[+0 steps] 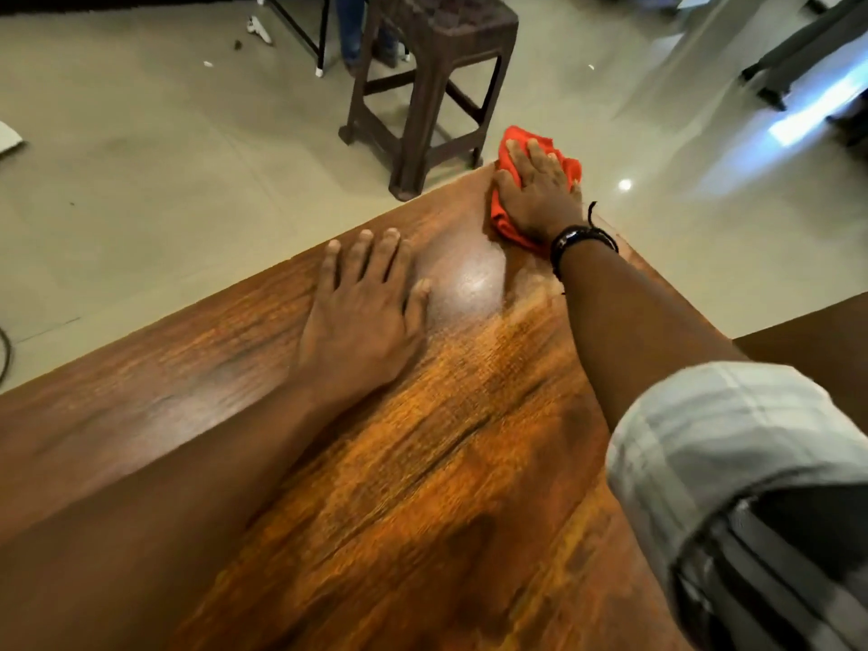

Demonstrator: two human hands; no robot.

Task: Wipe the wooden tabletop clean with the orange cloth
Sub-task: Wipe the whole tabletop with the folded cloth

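Note:
The wooden tabletop (pixel 422 439) fills the lower part of the view, glossy, with a bright reflection near its middle. At its far corner lies the crumpled orange cloth (pixel 509 227). My right hand (pixel 540 190) presses flat on top of the cloth, fingers spread, with dark bracelets at the wrist. Part of the cloth hangs past the table's far edge. My left hand (pixel 361 312) rests palm down on the bare wood, fingers apart, a little left of and nearer than the cloth, holding nothing.
A dark brown stool (pixel 422 86) stands on the tiled floor just beyond the table's far corner. Black metal legs (pixel 305 35) and small scraps of litter are farther back. Dark furniture (pixel 808 54) sits at the upper right.

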